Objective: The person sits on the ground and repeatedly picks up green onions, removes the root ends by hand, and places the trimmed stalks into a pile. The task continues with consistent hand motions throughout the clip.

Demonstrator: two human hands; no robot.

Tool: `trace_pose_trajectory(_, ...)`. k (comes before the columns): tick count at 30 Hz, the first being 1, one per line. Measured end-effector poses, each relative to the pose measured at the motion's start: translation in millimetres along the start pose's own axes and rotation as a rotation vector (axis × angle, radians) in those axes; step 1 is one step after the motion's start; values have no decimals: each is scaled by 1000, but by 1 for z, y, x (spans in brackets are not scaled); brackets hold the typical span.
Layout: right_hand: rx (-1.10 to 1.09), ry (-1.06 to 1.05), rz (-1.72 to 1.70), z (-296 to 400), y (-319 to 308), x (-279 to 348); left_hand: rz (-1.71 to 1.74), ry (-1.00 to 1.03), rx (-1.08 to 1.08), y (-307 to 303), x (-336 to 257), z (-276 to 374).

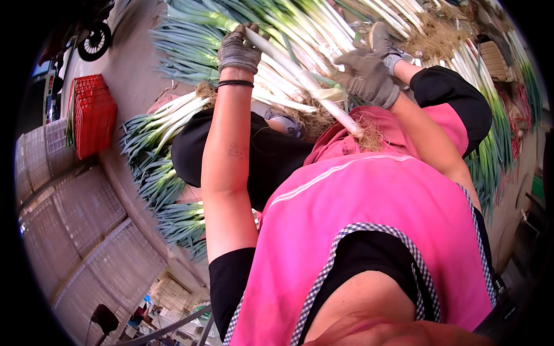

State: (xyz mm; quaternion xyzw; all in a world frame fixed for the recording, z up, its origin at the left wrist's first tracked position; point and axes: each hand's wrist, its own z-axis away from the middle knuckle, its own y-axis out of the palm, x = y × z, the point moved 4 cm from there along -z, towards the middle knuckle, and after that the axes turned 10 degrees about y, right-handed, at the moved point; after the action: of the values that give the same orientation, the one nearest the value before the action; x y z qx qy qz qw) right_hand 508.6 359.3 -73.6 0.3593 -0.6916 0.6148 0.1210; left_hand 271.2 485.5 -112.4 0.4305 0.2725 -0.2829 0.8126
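My left hand (240,47), in a grey knit glove, is closed around the upper shaft of a long leek-like stalk (298,77). The stalk slants down to the right, its rooted end against the pink apron (346,207) at my lap. My right hand (370,75), in a soiled grey glove, has its fingers apart beside the stalk's middle, near a loose, peeled-back leaf (331,93). Whether it touches that leaf I cannot tell. Beyond both hands lies a broad heap of similar stalks (320,26), with green tops to the left and white shafts to the right.
Bundled stalks (173,112) lie on the floor at the left, more bundles (484,91) at the right. Dry roots (437,39) are piled at the upper right. A red plastic crate (93,116) stands at the left, near stacked pale crates (86,216). A wheel (95,41) shows at the upper left.
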Motion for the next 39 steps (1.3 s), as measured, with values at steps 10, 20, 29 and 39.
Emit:
trace_pose_trajectory(10, 404, 138, 145, -8, 30, 79, 62, 145, -18, -5, -22, -16)
trace_pose_trajectory(20, 358, -74, 577, 30, -32, 103, 71, 361, -83, -31, -47, -66)
trace_pose_trajectory(29, 152, 499, 33, 129, -89, 6, 340, 228, -40, -53, -86, -74)
trace_pose_trajectory(39, 887, 818, -1061, 140, -85, 66, 370, 61, 334, -12, -83, -57)
